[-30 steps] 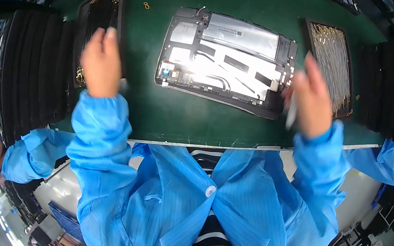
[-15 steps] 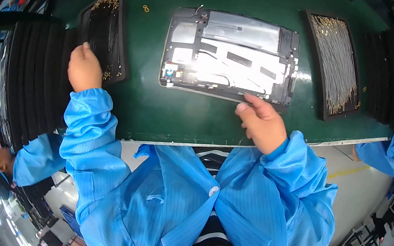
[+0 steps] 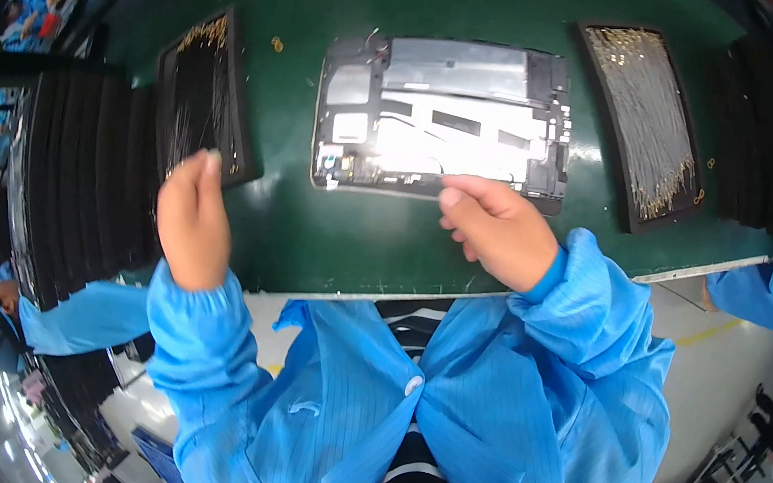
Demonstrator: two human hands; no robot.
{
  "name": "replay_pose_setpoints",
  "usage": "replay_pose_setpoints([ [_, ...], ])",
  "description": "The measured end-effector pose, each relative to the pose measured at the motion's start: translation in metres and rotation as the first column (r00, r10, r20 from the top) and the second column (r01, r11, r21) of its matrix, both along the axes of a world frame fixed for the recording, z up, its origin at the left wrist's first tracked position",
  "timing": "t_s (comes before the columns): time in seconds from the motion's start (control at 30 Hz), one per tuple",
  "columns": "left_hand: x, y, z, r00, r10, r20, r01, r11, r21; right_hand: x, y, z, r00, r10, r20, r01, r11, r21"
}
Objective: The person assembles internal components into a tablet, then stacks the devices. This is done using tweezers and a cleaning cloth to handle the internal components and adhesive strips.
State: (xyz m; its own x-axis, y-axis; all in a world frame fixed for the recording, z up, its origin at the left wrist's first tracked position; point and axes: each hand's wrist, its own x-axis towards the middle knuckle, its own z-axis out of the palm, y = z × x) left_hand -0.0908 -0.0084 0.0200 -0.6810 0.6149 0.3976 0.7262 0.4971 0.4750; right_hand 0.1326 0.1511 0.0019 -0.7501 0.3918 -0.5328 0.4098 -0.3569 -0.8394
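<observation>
So the opened tablet (image 3: 448,117) lay flat in the middle of the worktop (image 3: 375,250), guts facing up: black frame around silver panels, with glare washing out a lot of the centre. The right hand (image 3: 498,233) was at its lower edge, thumb and index finger close together and the rest curled. Couldn't tell if it was actually gripping anything.

The left hand (image 3: 195,230) was off by the near end of the left tray (image 3: 244,128), fingertips bunched up. Couldn't tell if there was anything in that pinch either, since it's a bit blurry. That tray had thin dark strands in it, with gold ends crowded at the far end and a few near the bottom. The right tray (image 3: 610,125) was way fuller: grey strands packed side by side, gold ends at both ends.

Room-wise, a strip of green ran between the tablet and each tray, and a wider one sat between the tablet and the front edge (image 3: 369,295). Past the trays, a black stack stood on each side, left (image 3: 84,179) and right (image 3: 765,147), boxing in the outer sides. One gold loop (image 3: 278,45) lay between the left tray and the tablet.
</observation>
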Motion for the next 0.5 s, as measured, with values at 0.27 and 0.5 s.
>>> replay_pose_setpoints([
  [0.27, 0.043, -0.016, 0.013, 0.957, -0.279, -0.077, 0.278, 0.960, -0.029, -0.027, 0.011, 0.035, 0.991, 0.078, -0.105, -0.082, 0.996, -0.038],
  [0.5, 0.061, -0.002, -0.013, 0.873, -0.486, 0.039, 0.487, 0.867, -0.109, -0.016, -0.006, 0.006, 0.999, -0.001, -0.037, -0.010, 0.959, -0.285],
])
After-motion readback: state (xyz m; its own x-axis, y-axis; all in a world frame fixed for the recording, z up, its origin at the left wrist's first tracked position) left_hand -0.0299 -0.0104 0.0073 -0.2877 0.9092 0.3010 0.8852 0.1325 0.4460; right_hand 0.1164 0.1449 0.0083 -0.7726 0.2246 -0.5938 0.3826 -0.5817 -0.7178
